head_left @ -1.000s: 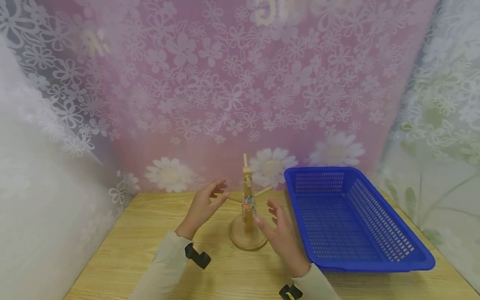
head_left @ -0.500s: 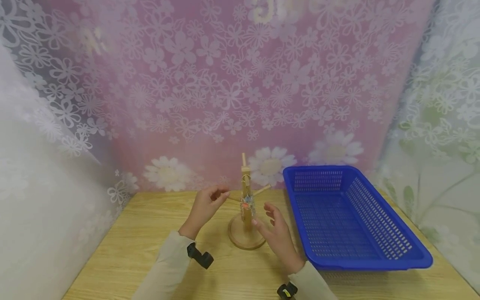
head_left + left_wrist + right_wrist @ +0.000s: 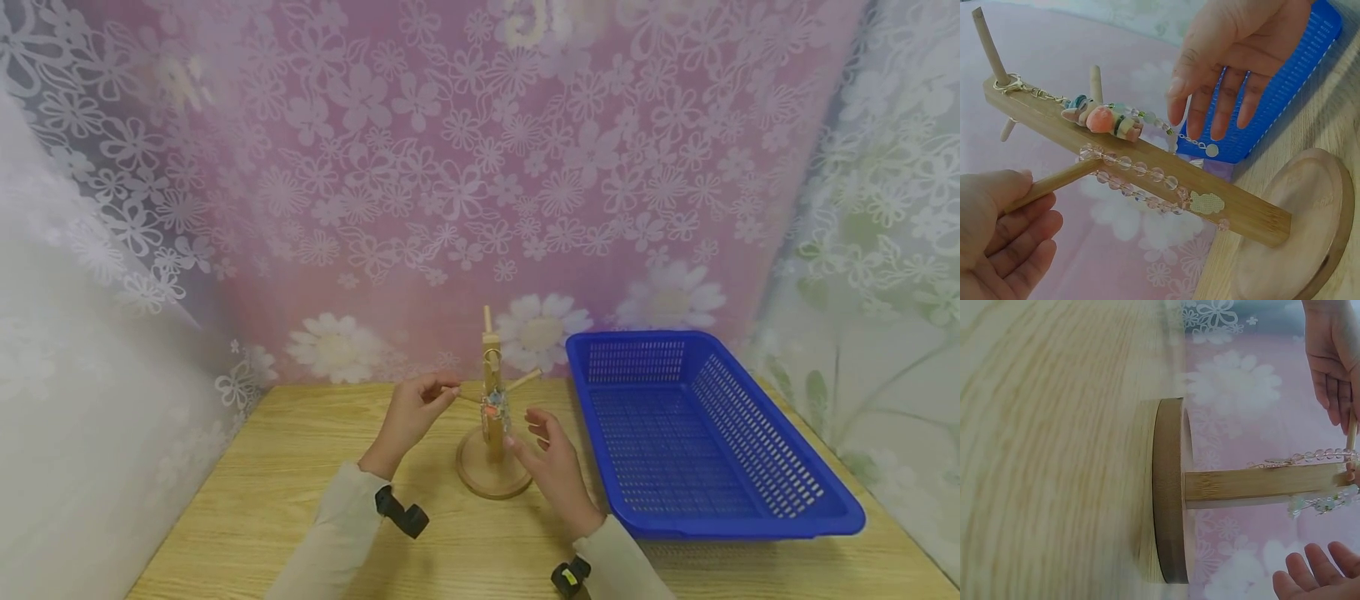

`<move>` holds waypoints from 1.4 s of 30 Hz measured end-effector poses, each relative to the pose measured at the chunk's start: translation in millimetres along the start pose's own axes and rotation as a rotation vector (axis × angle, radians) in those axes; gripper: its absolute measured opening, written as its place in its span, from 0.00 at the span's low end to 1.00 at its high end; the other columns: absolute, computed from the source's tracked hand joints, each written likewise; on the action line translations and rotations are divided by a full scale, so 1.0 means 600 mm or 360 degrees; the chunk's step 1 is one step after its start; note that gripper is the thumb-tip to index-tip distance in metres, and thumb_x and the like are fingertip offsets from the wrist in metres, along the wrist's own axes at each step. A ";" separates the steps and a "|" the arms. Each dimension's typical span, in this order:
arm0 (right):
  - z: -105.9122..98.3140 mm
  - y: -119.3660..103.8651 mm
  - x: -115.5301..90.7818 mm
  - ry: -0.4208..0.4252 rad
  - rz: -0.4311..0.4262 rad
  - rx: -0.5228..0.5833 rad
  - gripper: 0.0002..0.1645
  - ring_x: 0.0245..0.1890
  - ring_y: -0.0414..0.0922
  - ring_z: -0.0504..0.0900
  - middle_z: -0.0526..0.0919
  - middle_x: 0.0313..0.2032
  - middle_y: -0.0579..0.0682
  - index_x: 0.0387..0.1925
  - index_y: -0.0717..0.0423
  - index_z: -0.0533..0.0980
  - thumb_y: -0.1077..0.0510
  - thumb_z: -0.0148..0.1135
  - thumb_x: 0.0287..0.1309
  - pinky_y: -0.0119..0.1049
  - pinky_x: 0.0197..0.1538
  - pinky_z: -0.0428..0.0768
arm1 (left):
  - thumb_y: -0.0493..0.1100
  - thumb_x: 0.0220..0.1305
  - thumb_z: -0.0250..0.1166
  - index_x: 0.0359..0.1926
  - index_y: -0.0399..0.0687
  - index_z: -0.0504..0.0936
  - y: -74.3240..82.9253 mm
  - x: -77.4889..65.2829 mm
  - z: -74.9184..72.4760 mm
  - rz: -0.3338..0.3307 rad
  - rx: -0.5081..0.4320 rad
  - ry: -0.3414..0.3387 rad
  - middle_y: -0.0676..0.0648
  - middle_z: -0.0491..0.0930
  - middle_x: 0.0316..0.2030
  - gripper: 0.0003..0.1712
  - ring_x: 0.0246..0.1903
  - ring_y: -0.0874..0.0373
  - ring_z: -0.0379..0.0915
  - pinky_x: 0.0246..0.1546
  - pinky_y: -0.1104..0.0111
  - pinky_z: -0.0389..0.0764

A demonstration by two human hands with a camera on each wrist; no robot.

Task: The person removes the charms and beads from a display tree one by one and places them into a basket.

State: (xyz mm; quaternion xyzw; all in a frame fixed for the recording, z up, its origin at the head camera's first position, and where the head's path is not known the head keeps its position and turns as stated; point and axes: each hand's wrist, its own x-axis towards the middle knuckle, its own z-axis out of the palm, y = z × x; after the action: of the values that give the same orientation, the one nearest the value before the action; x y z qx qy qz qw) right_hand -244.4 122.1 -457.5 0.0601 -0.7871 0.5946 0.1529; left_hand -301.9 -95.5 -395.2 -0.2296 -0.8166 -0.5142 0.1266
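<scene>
A wooden jewellery stand (image 3: 491, 479) with a round base, an upright post and several pegs stands on the table. My left hand (image 3: 407, 417) pinches the outer end of its left peg (image 3: 1054, 182) between thumb and fingers. A pink clear-bead bracelet (image 3: 1141, 168) hangs from that peg, with a small pale tag on it. From the top peg hangs a chain charm with a small animal figure (image 3: 1102, 120) hugging a peach-coloured ball. My right hand (image 3: 557, 473) is held right of the post, fingers loosely bent and holding nothing, its thumb tip close to the hanging beads (image 3: 1325, 503).
To the right of the stand sits a large blue plastic basket (image 3: 738, 528) with perforated walls. Flower-printed curtains (image 3: 405, 208) close in the back and sides of the wooden table (image 3: 247, 500). Each wrist wears a black camera mount (image 3: 401, 511).
The left thumb and fingers came together on the left peg, having been apart beside it a second ago. The right hand stays nearly in place beside the post.
</scene>
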 end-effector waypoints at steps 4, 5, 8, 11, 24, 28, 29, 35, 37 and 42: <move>0.004 0.005 0.005 0.0005 0.0021 0.0035 0.34 0.58 0.56 0.71 0.73 0.57 0.59 0.59 0.61 0.68 0.51 0.68 0.55 0.54 0.61 0.66 | 0.43 0.63 0.64 0.41 0.49 0.86 -0.004 -0.002 0.001 -0.0013 -0.0022 0.0023 0.52 0.84 0.29 0.08 0.28 0.60 0.77 0.30 0.69 0.77; 0.005 0.006 0.007 0.0013 0.0024 0.0035 0.33 0.58 0.56 0.72 0.74 0.57 0.59 0.58 0.61 0.69 0.51 0.68 0.55 0.54 0.61 0.67 | 0.44 0.63 0.64 0.41 0.49 0.86 -0.006 -0.002 0.001 -0.0019 -0.0027 0.0026 0.52 0.83 0.29 0.08 0.27 0.60 0.77 0.30 0.69 0.77; 0.007 0.007 0.012 0.0049 0.0015 0.0028 0.29 0.55 0.55 0.74 0.76 0.54 0.59 0.55 0.62 0.71 0.54 0.68 0.54 0.52 0.59 0.69 | 0.45 0.63 0.64 0.41 0.48 0.86 -0.007 -0.002 0.002 -0.0028 -0.0043 0.0030 0.52 0.83 0.29 0.09 0.27 0.61 0.77 0.30 0.69 0.77; 0.009 0.007 0.016 0.0097 -0.0005 0.0009 0.26 0.53 0.54 0.75 0.78 0.52 0.58 0.52 0.62 0.73 0.56 0.69 0.54 0.51 0.58 0.71 | 0.45 0.63 0.64 0.41 0.46 0.86 -0.006 -0.001 0.003 -0.0033 -0.0052 0.0023 0.51 0.84 0.29 0.10 0.28 0.60 0.77 0.30 0.69 0.77; 0.012 0.008 0.025 0.0156 -0.0025 0.0066 0.20 0.48 0.54 0.79 0.81 0.45 0.59 0.45 0.65 0.76 0.62 0.71 0.50 0.48 0.55 0.74 | 0.45 0.62 0.64 0.41 0.49 0.86 0.000 0.003 0.002 -0.0229 -0.0148 -0.0022 0.51 0.84 0.33 0.09 0.39 0.52 0.80 0.42 0.60 0.79; 0.015 0.011 0.026 0.0170 -0.0068 0.0103 0.18 0.46 0.54 0.80 0.82 0.42 0.60 0.42 0.65 0.78 0.64 0.71 0.49 0.47 0.54 0.75 | 0.46 0.62 0.64 0.40 0.48 0.86 0.001 0.002 0.003 -0.0229 -0.0147 -0.0007 0.50 0.85 0.33 0.09 0.36 0.57 0.80 0.41 0.61 0.80; 0.016 0.011 0.026 0.0171 -0.0076 0.0116 0.17 0.46 0.54 0.80 0.83 0.42 0.60 0.42 0.65 0.78 0.64 0.71 0.49 0.47 0.53 0.75 | 0.45 0.62 0.64 0.40 0.47 0.86 0.001 0.001 0.004 -0.0220 -0.0150 -0.0004 0.50 0.85 0.33 0.09 0.36 0.57 0.80 0.40 0.61 0.80; 0.023 0.011 0.028 0.0178 -0.0116 0.0130 0.12 0.42 0.54 0.81 0.84 0.38 0.58 0.38 0.65 0.80 0.67 0.70 0.49 0.46 0.51 0.77 | 0.44 0.62 0.64 0.40 0.43 0.85 0.003 -0.001 0.005 -0.0219 -0.0171 0.0013 0.48 0.84 0.31 0.11 0.34 0.58 0.80 0.39 0.64 0.80; 0.025 0.010 0.029 0.0181 -0.0116 0.0126 0.11 0.41 0.53 0.81 0.84 0.37 0.57 0.37 0.65 0.80 0.67 0.69 0.49 0.46 0.50 0.78 | 0.44 0.63 0.64 0.40 0.44 0.85 0.004 -0.001 0.005 -0.0240 -0.0172 0.0022 0.49 0.84 0.31 0.10 0.34 0.58 0.80 0.39 0.64 0.80; 0.028 0.011 0.032 0.0175 -0.0096 0.0123 0.10 0.41 0.51 0.81 0.84 0.37 0.56 0.37 0.63 0.80 0.69 0.68 0.50 0.43 0.49 0.78 | 0.43 0.62 0.64 0.40 0.42 0.85 0.013 -0.002 0.006 -0.0260 -0.0165 0.0040 0.48 0.84 0.30 0.10 0.33 0.58 0.80 0.39 0.63 0.79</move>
State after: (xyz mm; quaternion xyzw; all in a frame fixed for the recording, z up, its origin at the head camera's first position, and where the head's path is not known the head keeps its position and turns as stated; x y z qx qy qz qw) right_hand -267.4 109.4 -461.6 0.0570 -0.7518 0.6220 0.2113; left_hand -296.8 -89.9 -391.2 -0.1619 -0.8033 -0.5671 0.0824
